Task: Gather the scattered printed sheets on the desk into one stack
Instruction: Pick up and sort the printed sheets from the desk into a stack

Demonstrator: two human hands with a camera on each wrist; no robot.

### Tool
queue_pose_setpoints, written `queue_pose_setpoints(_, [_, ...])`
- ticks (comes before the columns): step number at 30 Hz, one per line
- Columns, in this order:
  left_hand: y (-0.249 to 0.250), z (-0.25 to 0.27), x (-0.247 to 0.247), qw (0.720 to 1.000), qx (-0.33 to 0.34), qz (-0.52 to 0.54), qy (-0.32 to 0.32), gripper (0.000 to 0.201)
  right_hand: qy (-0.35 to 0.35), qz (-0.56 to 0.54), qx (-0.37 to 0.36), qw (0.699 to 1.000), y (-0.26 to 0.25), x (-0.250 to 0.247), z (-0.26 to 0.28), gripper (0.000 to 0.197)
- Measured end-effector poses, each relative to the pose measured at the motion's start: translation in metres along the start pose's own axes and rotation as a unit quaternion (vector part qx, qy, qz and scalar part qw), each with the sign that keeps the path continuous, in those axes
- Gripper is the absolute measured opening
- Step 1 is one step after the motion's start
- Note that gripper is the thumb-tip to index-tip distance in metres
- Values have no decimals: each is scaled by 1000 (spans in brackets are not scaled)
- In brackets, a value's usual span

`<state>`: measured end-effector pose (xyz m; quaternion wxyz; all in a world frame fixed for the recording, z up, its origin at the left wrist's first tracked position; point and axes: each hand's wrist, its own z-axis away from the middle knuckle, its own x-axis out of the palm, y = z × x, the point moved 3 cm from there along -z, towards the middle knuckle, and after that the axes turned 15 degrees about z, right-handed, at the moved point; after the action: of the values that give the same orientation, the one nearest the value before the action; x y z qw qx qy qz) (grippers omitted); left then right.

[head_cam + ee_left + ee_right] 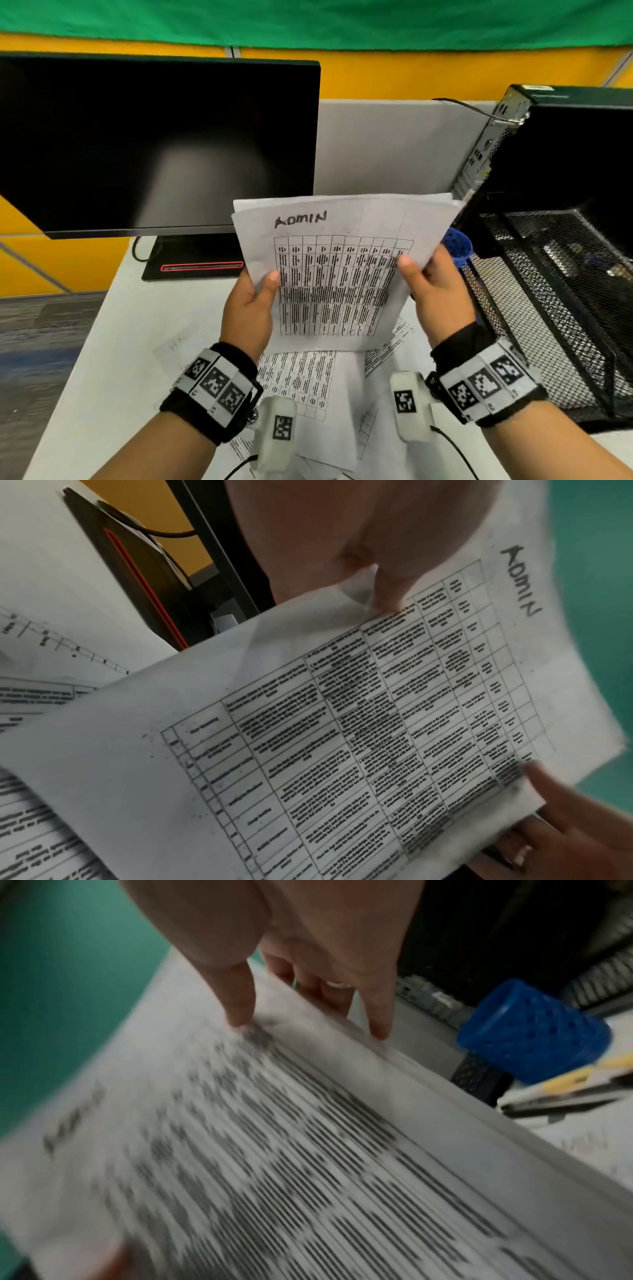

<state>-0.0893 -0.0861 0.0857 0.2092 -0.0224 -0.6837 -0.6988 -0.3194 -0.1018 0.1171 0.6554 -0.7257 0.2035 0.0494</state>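
Note:
A small stack of printed sheets (335, 270), the top one bearing a table and the handwritten word ADMIN, is held up above the desk. My left hand (251, 301) pinches its left edge with the thumb on top. My right hand (431, 291) pinches the right edge, thumb on the front and fingers behind. The left wrist view shows the same stack (342, 723) with my left thumb on it. In the blurred right wrist view my thumb presses the stack (274, 1150). More printed sheets (308, 380) lie scattered on the white desk (120, 342) below.
A dark monitor (154, 144) on its stand stands at the back left. To the right are a black computer tower (565, 147) and a black mesh tray (555, 308). Behind the held stack stands a blue perforated cup (459, 245); pens (575, 1085) lie near it.

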Motion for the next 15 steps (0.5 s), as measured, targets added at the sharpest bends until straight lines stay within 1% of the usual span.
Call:
queue_pose_setpoints(2, [3, 2, 3, 1000, 10, 5, -11, 30, -2, -1, -14, 1000, -1, 7, 6, 29])
queue_pose_setpoints(5, [10, 12, 6, 999, 46, -11, -26, 31, 44, 4, -47, 998, -4, 10, 12, 33])
queue_pose_setpoints(7, [10, 17, 4, 998, 56, -24, -24, 35, 54, -4, -52, 997, 0, 12, 16, 35])
queue_pose_setpoints(9, [5, 19, 1, 998, 47, -44, -22, 36, 28, 2, -38, 999, 8, 17, 21, 41])
queue_pose_setpoints(11, [-2, 18, -4, 997, 25, -64, -20, 35, -26, 50, 0, 998, 21, 25, 25, 45])
queue_pose_setpoints(13, [-11, 14, -7, 995, 3, -92, -22, 36, -66, 117, 34, 990, 37, 31, 27, 43])
queue_pose_setpoints(15, [-19, 12, -8, 993, -24, -117, -15, 36, -78, 171, 50, 981, 47, 32, 26, 38])
